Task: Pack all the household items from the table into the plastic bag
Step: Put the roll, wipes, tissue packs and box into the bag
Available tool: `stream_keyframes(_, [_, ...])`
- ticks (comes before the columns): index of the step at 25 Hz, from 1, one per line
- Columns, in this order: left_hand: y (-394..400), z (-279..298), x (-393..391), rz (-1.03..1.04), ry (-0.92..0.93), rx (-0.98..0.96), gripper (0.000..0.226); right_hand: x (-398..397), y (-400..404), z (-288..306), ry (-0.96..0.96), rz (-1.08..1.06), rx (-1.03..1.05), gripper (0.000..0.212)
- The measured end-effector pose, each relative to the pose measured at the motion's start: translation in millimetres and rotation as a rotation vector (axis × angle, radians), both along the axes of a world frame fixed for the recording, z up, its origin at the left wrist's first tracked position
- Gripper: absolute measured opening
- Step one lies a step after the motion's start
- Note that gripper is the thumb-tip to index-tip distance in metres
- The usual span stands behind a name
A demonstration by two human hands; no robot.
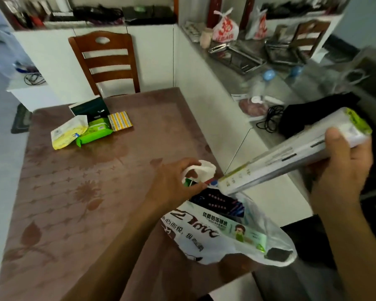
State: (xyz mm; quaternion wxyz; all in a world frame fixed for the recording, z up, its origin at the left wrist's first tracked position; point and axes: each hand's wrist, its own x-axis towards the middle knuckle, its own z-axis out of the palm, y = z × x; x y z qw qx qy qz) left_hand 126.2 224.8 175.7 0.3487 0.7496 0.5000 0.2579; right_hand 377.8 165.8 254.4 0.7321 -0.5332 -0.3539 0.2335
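A white plastic bag (206, 246) with printed lettering lies at the table's right edge, its mouth facing up. My left hand (174, 185) grips the bag's handle and holds the mouth apart. My right hand (343, 170) holds a long white and green box (291, 157), tilted, with its lower end at the bag's mouth. Inside the bag I see a dark packet and a long green-printed box. On the far left of the table lie a yellow tissue pack (68, 133), a green wipes pack (96, 132), a dark green box (90, 108) and a small striped yellow packet (120, 121).
The table has a brown flowered cloth (74, 203). A wooden chair (105, 61) stands at its far side. To the right runs a grey counter (258, 68) with trays, tied bags, water bottles, a black cable and a black cloth.
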Motion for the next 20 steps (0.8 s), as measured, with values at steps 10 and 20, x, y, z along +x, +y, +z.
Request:
stream_keyframes(10, [20,31,12,0.524,-0.858,-0.475,0.025,-74,56,-66,-0.99,0.953,-0.619,0.054])
stream_keyframes(20, [15,16,-10,0.529,-0.56,-0.279,0.025,1,-2,-131,-0.994,0.393,-0.811,0.055])
